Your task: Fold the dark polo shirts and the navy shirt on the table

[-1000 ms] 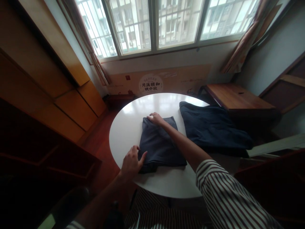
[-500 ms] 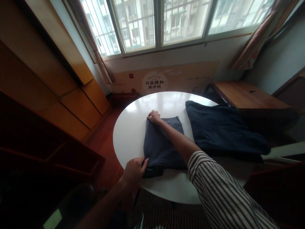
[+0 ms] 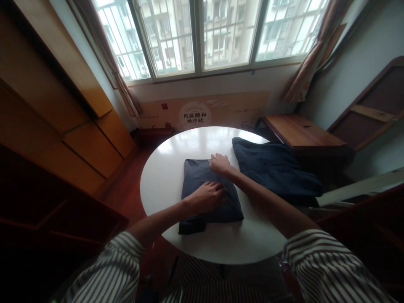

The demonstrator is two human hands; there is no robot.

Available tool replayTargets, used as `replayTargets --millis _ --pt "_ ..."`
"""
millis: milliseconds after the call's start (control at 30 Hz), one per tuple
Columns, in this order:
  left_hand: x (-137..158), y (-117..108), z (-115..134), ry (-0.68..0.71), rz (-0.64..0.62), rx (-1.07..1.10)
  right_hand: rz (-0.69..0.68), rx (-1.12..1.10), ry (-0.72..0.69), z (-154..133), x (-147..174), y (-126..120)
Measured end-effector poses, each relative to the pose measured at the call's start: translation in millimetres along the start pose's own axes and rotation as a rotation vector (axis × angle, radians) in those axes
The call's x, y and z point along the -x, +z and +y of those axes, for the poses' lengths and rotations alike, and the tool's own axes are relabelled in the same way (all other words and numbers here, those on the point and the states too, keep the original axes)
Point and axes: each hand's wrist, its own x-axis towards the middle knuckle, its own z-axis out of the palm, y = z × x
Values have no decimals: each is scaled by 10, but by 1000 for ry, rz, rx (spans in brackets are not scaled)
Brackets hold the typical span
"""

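A folded dark blue-grey garment [image 3: 192, 181] lies flat on the white oval table [image 3: 158, 176]; its exact kind cannot be told. My left hand [image 3: 206, 197] rests palm down on the middle of the cloth, fingers stretched toward the right. Near the garment's far right corner, my right hand [image 3: 220, 163] lies on its far edge with the fingers laid out over the fabric. A darker strip of cloth sticks out at the near left corner. To the right, a second, larger dark navy garment [image 3: 271, 168] lies folded, partly over the table's right edge.
A wooden desk [image 3: 303, 130] stands behind the table at the right, below a curtain [image 3: 303, 80]. Wooden cabinets [image 3: 94, 155] line the left side. A barred window [image 3: 227, 38] and a printed cardboard panel [image 3: 221, 107] are at the back.
My left hand has left the near left corner and moved onto the cloth's middle. My right hand has shifted from the far left corner to the far right. The view has turned slightly right.
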Motion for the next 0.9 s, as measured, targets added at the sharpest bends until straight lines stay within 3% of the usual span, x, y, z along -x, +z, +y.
replayTargets --millis 167,267,467,600,667,733,833,900 --pt "-177 386 177 37 -21 103 -165 -25 227 311 144 163" --pt "-99 457 273 50 -93 172 -138 -40 256 388 87 255" --pt "-53 280 448 207 -211 325 -122 -53 291 431 -57 263" --pt "21 54 413 240 -180 465 -52 -10 268 348 42 179" --pt "157 -49 292 117 -71 494 34 38 188 294 203 129" --pt "352 -108 90 -105 104 455 78 58 83 264 420 77" --pt "659 -77 -327 -466 324 334 31 15 21 281 754 -1" --pt "799 7 -627 -678 350 342 -4 -14 44 313 926 -43"
